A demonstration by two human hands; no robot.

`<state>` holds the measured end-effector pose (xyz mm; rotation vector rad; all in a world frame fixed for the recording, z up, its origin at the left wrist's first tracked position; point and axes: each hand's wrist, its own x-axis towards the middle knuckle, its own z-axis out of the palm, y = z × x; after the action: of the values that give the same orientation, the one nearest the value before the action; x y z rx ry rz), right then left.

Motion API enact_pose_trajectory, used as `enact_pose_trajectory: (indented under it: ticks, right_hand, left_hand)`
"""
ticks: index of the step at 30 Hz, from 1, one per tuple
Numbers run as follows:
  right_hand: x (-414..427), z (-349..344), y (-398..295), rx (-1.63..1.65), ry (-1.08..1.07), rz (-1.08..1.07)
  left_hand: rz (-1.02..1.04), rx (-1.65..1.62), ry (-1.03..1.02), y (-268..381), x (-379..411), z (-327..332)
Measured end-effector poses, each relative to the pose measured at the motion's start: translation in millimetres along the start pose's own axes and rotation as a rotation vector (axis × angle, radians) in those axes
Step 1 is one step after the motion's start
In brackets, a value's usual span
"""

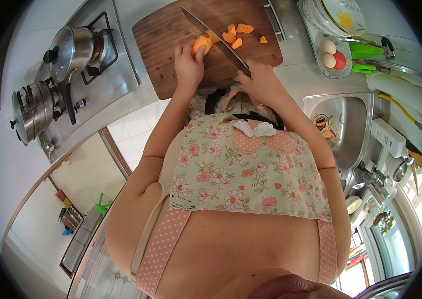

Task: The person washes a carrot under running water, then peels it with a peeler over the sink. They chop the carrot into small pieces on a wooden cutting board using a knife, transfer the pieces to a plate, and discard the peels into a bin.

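On a dark wooden cutting board [169, 48], my left hand [189, 63] grips a peeled orange vegetable, likely a carrot [202, 45], with fingers on one side and thumb on the other. My right hand [257, 80] is closed around the handle of a large kitchen knife [218, 37]. Its blade points up and to the left, across the right end of the vegetable, beside a partly covered piece [212, 36]. Whether the edge is in the flesh cannot be told. Several cut orange chunks [236, 43] lie right of the blade.
At left, a lidded saucepan [63, 54] and a stacked steamer pot [33, 112] stand on a gas stove [121, 67]. A glass tray [341, 73] with eggs and a red round item is at right, near stacked bowls [345, 17]. Peelings [330, 132] lie in the steel sink [360, 138].
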<state>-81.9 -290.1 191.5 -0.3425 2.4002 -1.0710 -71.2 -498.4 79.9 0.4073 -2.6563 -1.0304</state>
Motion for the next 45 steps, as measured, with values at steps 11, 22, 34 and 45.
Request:
enact_pose_trajectory:
  ticks: [11, 22, 34, 45]
  right_hand:
    - [4, -5, -10, -0.010, -0.065, 0.033]
    - [2, 14, 3, -0.022, 0.035, -0.029]
    - [4, 11, 19, 0.370, -0.044, 0.182]
    - [-17, 2, 17, 0.286, 0.146, 0.150]
  left_hand:
    - [0.018, 0.093, -0.080, 17, 2, -17]
    - [-0.038, 0.040, -0.175, 7, 15, -20]
    - [0.021, 0.035, -0.071, 6, 9, -15]
    - [0.143, 0.301, 0.048, 26, 2, -22]
